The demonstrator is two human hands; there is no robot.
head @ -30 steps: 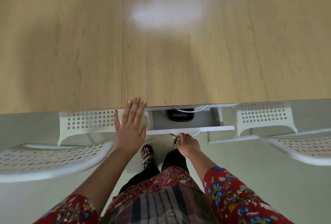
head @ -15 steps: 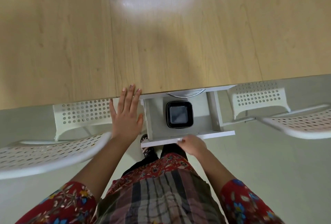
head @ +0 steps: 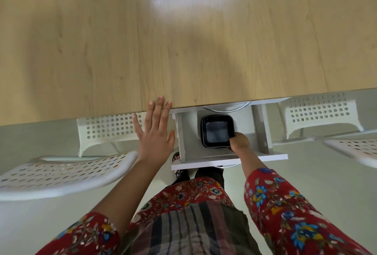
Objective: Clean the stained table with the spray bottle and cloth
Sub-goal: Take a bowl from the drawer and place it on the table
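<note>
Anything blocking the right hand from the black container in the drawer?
Nothing visible. The drawer is open, and the right hand touches the black container at its near right corner. Whether it grips it is unclear.

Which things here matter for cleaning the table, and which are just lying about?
For the job: table; open drawer under it; black tray inside, right hand gripping its corner; left hand flat on the table edge. No spray bottle or cloth in view.
Lying about: white perforated chair on the left; white perforated chair on the right.
</note>
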